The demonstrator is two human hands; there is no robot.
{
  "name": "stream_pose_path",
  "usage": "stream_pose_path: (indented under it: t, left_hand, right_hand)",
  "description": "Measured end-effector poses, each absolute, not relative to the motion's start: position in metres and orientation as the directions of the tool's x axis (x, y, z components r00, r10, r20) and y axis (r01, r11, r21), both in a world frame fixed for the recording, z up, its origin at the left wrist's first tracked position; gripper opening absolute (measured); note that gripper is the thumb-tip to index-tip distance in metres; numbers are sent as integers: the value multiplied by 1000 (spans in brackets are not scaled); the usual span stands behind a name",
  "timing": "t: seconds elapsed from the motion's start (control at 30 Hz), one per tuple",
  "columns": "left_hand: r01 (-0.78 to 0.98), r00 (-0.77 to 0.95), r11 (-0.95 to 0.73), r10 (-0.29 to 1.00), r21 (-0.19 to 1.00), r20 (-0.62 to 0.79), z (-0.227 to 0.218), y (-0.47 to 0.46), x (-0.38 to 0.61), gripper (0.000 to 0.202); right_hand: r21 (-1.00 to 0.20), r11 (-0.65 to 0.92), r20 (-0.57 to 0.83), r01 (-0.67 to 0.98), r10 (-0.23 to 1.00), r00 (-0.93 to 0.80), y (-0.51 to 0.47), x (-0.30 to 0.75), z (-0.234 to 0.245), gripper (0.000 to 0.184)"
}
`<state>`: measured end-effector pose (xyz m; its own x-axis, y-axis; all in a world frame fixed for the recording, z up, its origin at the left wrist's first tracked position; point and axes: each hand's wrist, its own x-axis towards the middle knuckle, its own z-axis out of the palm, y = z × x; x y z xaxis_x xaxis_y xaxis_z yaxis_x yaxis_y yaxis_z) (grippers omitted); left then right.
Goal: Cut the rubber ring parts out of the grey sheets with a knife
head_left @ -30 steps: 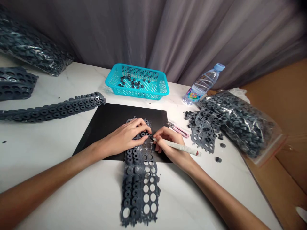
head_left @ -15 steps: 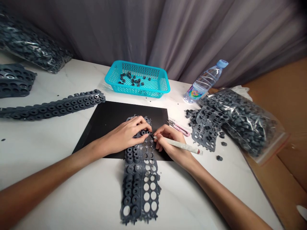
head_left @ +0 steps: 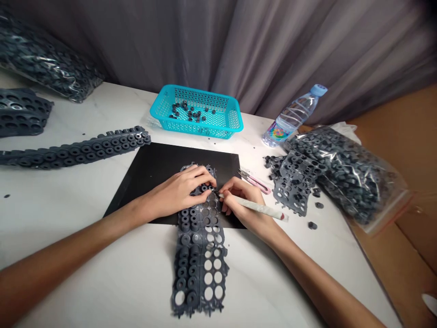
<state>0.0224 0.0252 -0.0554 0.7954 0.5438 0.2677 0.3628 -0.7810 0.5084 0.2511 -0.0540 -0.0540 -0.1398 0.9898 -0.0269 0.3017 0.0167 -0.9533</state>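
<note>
A dark grey rubber strip [head_left: 200, 264] studded with small rings and punched holes lies lengthwise across a black mat [head_left: 157, 171] toward me. My left hand [head_left: 179, 189] presses down on the strip's far part, fingers curled around one ring. My right hand [head_left: 241, 200] is closed on a white pen-like tool [head_left: 254, 207], its tip touching the strip right beside my left fingertips.
A turquoise basket [head_left: 232, 119] with several loose rings stands behind the mat. A pink cutter [head_left: 254, 181], a spent strip [head_left: 290, 182], a bag of rings [head_left: 344, 175] and a water bottle [head_left: 293, 114] lie right. More strips [head_left: 78, 148] and a bag [head_left: 44, 59] lie left.
Both hands stay at the same spot on the strip; only the fingers and tool tip shift slightly. The camera view has drifted a little.
</note>
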Motion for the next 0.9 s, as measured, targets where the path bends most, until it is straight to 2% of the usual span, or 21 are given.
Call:
stream_pose_path:
  t: [0.1,0.17,0.37,0.47,0.57,0.63,0.7,0.9]
  left_hand:
    - [362,797,-793,536,490,278,-55,26,23,17]
    - [368,805,-821,516,437,292,-54,25,22,17]
    - [386,891,-922,382,35,246,-45,16,23,19]
    - [377,911,-923,353,-83,216,-45,12,22,25]
    - [370,917,-917,335,-147,218,-49,11,21,29]
    - [378,910,-914,339,-146,238,-52,12,22,28]
    - [394,895,-915,359,-89,266,-55,14,23,27]
    - [431,801,-877,481,213,358,-60,16,28,23]
  right_hand:
    - [-950,11,-36,314,989,-143,-54,251,-53,9]
    - [-946,14,-37,323,988,-149,-54,251,-53,8]
    - [-917,44,-29,397,984,-176,-54,251,-48,6]
    - [-911,49,-24,410,985,-171,-52,251,-47,9]
    - [-918,43,-30,394,984,-177,-50,251,-47,9]
    - [-927,45,-26,371,982,-185,-49,252,-48,8]
    - [-929,55,-15,366,983,-186,-48,252,-48,6]
    - [-902,89,22,422,987,-161,-49,249,-49,5]
